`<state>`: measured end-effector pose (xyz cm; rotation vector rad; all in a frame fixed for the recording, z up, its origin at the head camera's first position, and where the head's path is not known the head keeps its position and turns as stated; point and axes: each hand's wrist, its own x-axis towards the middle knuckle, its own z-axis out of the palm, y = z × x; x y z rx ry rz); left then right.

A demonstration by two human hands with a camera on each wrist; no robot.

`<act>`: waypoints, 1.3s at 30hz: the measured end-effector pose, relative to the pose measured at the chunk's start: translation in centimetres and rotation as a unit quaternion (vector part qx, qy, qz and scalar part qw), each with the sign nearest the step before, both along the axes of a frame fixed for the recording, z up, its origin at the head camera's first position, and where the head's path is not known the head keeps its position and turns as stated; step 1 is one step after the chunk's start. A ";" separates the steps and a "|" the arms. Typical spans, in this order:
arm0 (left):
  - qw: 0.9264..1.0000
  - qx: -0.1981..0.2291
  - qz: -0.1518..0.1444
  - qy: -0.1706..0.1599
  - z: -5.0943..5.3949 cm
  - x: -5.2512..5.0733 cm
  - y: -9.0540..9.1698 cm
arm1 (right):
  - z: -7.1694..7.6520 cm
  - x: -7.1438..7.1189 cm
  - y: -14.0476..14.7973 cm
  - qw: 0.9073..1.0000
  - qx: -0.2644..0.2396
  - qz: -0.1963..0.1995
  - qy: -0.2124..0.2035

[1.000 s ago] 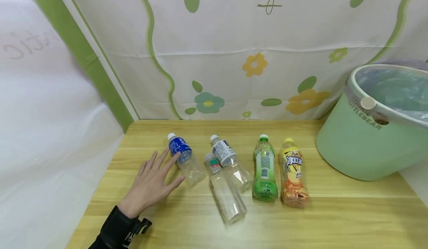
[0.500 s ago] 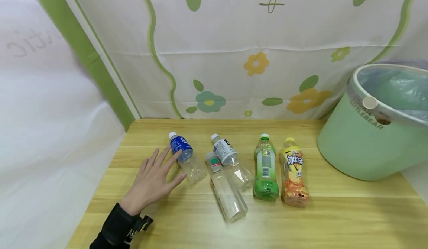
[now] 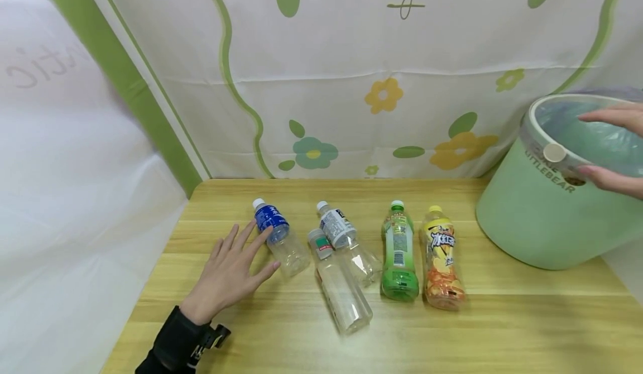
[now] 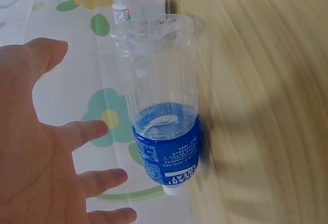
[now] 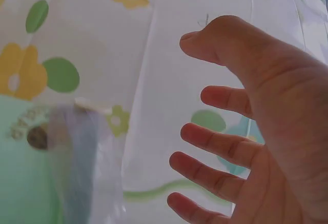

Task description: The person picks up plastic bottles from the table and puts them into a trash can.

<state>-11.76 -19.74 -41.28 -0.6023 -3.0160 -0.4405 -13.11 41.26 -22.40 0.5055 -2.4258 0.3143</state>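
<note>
My left hand [image 3: 228, 279] hovers with fingers spread beside a clear plastic bottle with a blue label [image 3: 281, 237]. The left wrist view shows a gap between those fingers and this bottle [image 4: 164, 116]. At the right edge of the head view, my right hand [image 3: 620, 150] appears over the bin's rim, thumb and fingers apart and holding nothing. Its wrist view also shows the right hand [image 5: 266, 137] with fingers extended. To the right of the blue-labelled bottle lie a white-labelled bottle [image 3: 339, 229], a grey-capped clear bottle [image 3: 344, 296], a green bottle [image 3: 399, 257] and a yellow-labelled bottle [image 3: 442, 262].
A light green bin [image 3: 542, 223] lined with a clear plastic bag stands at the right end of the wooden table [image 3: 241, 343]. A white curtain with flower prints [image 3: 326, 50] hangs behind the table. More white cloth [image 3: 75, 195] covers the left side.
My right hand has come into the head view from the right, over the bin. My left hand and the bottles stay where they were.
</note>
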 end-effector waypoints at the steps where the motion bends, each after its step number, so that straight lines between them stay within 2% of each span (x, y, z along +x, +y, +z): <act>1: 1.000 0.000 -0.001 0.000 0.0 0.0 0.0 | 0.2 0.4 -0.7 1.000 0.006 0.007 0.003; 7: 1.000 -0.001 -0.003 0.000 0.0 -0.1 0.0 | -0.6 1.1 -2.9 0.997 0.029 0.075 0.020; 19: 1.000 -0.005 -0.004 0.001 0.1 -0.2 0.2 | -4.3 2.2 -7.1 0.987 0.052 0.148 0.016; 23: 1.000 -0.005 -0.005 0.001 0.2 -0.3 0.2 | -6.3 2.7 -8.0 0.988 0.057 0.143 -0.009; 28: 1.000 -0.007 -0.005 0.000 0.2 -0.4 0.3 | -9.8 3.2 -8.6 0.988 0.039 0.138 -0.057; 34: 1.000 -0.009 -0.006 -0.002 0.2 -0.6 0.4 | -14.5 3.8 -9.1 0.986 0.029 0.110 -0.124; 39: 1.000 -0.006 -0.011 -0.006 0.1 -0.8 0.5 | -17.2 4.3 -9.5 0.985 0.038 0.079 -0.148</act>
